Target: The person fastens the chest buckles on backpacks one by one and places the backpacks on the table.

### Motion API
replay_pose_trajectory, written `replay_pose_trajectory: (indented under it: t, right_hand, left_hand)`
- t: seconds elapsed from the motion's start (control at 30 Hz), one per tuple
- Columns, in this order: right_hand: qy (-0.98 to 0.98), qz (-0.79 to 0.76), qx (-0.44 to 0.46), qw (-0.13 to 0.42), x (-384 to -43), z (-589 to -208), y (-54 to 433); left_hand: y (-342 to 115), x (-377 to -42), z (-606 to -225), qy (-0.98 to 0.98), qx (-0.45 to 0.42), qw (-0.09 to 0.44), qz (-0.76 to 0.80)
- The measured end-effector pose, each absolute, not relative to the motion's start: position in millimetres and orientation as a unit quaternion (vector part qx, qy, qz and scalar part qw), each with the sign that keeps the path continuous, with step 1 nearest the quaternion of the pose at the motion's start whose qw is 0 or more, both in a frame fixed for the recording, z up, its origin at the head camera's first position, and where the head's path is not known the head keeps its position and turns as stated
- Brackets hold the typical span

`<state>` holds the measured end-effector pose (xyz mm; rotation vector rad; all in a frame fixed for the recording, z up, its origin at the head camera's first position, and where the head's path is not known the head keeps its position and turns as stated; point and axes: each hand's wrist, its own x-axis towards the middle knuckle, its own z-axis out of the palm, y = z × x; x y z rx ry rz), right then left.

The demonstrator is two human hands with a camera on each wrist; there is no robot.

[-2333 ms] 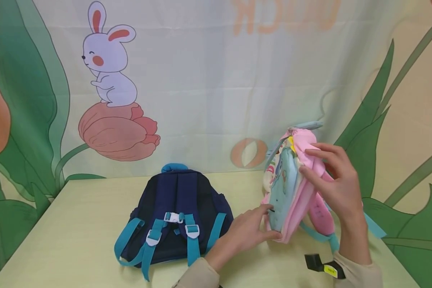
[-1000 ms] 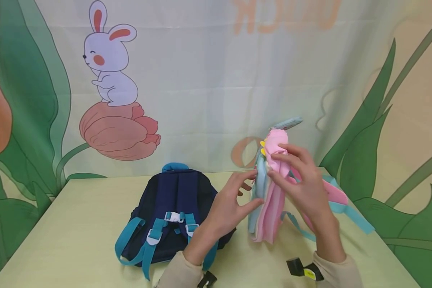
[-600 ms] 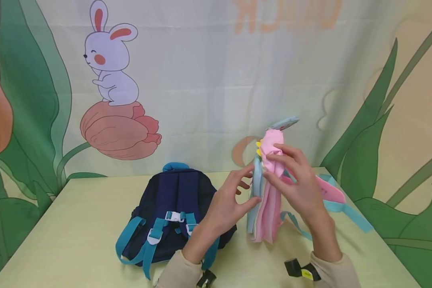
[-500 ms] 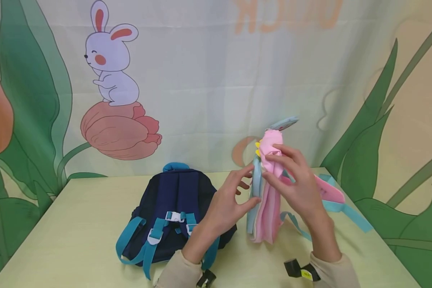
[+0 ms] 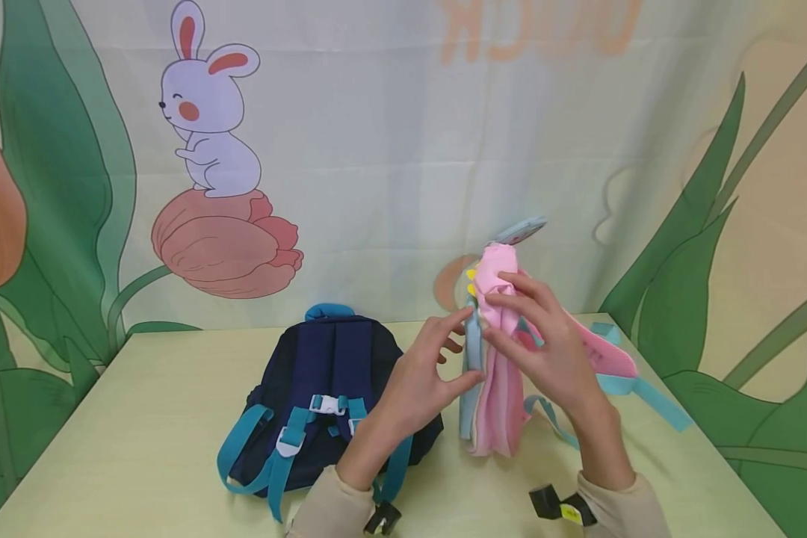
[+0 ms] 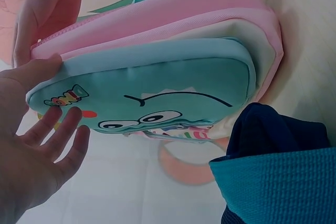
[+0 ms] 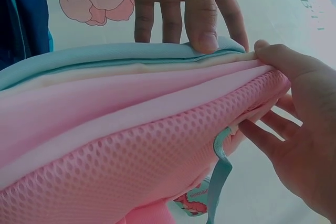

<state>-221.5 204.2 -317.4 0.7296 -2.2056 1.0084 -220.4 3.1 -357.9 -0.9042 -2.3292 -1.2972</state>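
A small pink backpack (image 5: 504,403) with a light blue cartoon-face front pocket (image 6: 173,85) stands almost edge-on to the head view, on the table's right half. My right hand (image 5: 551,347) grips its upper part, the thumb on the near side and the fingertips across the pink fabric, as the right wrist view shows. My left hand (image 5: 420,377) holds the pocket's upper end; its thumb lies on the pocket's side edge and its fingers touch the printed face. Pink shoulder straps (image 5: 605,355) with light blue webbing trail to the right.
A navy backpack (image 5: 316,359) lies straps up left of the pink one, partly behind my left forearm. Its teal straps (image 5: 242,448) spread over the pale yellow table (image 5: 141,426). A printed curtain (image 5: 376,149) with a rabbit and flowers hangs behind the table.
The pink backpack has shifted left and turned from showing its front to nearly edge-on. My left hand has gone from the pocket's lower end to its upper end; my right hand kept its grip.
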Motion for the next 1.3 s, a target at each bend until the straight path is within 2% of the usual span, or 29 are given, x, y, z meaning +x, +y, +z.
replay_pose_trajectory:
  t: [0.33,0.63,0.93,1.3]
  right_hand:
    - [-0.838,0.378,0.291,0.265,-221.3,-319.2,203.2]
    - [-0.832,0.384,0.303,0.261,-222.4,-320.2,201.9]
    - [-0.834,0.396,0.304,0.235,-219.5,-319.7,200.2]
    - [-0.838,0.386,0.301,0.24,-220.0,-321.6,197.4]
  left_hand:
    - [0.7,-220.9,-357.3,-0.821,-0.315,0.161,-0.448]
    - [-0.7,-222.8,-359.3,-0.828,-0.301,0.154,-0.447]
    - [-0.5,-223.5,-360.2,-0.828,-0.29,0.149,-0.456]
    - [-3.1,-223.5,-358.4,-0.825,-0.302,0.142,-0.455]
